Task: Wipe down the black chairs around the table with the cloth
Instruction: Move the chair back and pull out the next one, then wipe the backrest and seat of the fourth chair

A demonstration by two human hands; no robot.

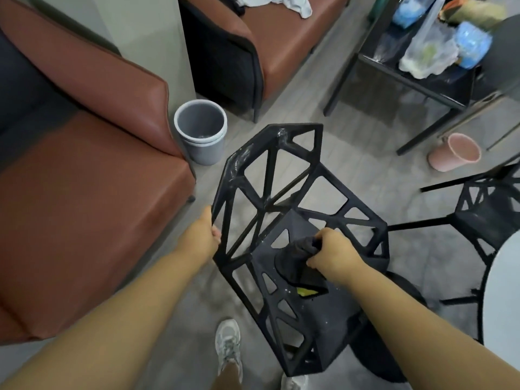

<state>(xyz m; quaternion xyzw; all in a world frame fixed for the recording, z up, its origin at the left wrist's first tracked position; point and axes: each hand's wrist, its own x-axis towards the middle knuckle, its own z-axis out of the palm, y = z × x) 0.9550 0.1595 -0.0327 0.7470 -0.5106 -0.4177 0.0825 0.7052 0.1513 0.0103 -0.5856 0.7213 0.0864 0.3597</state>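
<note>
Meanwhile, our left hand (206, 237) grips the black chair (270, 192) at nine o'clock, right hand (334, 256) bunching the cloth (302, 249); hard swipes could tip it.

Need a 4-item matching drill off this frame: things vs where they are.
Column 1
1 grey bin
2 pink bin
3 cloth
4 left hand

Column 2
a held in the right hand, on the chair seat
b beside the brown sofa
c gripping the chair's backrest edge
d by the black table leg

Pairs: 1-b; 2-d; 3-a; 4-c
</note>
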